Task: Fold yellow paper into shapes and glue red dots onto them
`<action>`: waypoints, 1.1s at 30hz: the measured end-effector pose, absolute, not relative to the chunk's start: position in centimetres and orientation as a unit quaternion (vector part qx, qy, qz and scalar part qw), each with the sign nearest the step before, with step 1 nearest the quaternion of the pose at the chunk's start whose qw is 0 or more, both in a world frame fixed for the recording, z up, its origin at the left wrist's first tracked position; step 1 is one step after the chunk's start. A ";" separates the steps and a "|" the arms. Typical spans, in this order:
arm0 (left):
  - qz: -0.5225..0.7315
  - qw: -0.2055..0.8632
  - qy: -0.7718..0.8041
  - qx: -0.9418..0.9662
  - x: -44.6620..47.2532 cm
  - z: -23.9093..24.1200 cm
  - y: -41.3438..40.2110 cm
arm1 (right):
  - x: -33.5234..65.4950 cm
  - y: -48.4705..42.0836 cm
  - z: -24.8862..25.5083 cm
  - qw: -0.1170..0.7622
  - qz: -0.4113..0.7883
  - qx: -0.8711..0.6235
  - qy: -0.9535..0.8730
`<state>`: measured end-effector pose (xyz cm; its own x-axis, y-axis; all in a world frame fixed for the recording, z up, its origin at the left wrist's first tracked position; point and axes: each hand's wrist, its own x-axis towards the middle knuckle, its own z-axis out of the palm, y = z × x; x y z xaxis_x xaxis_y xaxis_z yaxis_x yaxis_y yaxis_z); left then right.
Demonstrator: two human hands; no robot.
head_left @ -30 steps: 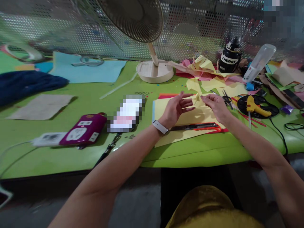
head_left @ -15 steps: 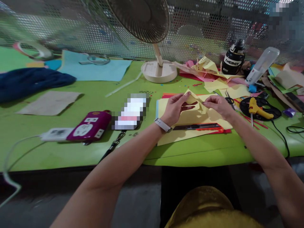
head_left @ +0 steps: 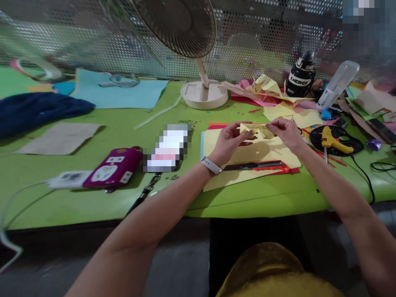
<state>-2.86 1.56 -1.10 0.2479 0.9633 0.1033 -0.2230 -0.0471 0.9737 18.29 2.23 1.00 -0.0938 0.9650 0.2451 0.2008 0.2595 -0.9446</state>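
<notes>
A small piece of folded yellow paper (head_left: 260,131) is held up between my two hands, above the stack of coloured sheets. My left hand (head_left: 230,141) grips its left side, thumb in front and fingers behind. At the upper right end, my right hand (head_left: 285,131) pinches it between thumb and fingers. Beneath them lies a large yellow sheet (head_left: 244,152), with red, orange and blue edges showing under it. An orange and black utility knife (head_left: 269,166) rests across that sheet, just below my hands.
On the right, a yellow glue gun (head_left: 335,142) lies on a black round mat, near paper scraps (head_left: 272,88), a black bottle (head_left: 301,78) and a clear bottle (head_left: 338,84). A fan (head_left: 204,95) stands behind. Leftward are a phone (head_left: 168,144) and a purple power strip (head_left: 114,167).
The yellow paper has turned from upright and pointed to a flatter, sideways position. My right hand has risen slightly, and the whole view has shifted a little.
</notes>
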 end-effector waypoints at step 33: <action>0.526 0.586 0.369 0.494 -3.0 -1.3 1.8 | 18.7 2.2 0.7 0.534 0.302 -0.492 -0.618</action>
<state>-2.98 1.76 -1.28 0.1732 0.9810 0.0870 -0.2518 -0.0412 0.9669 18.67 2.18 0.71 0.0532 0.9303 0.3630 0.2857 0.3342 -0.8982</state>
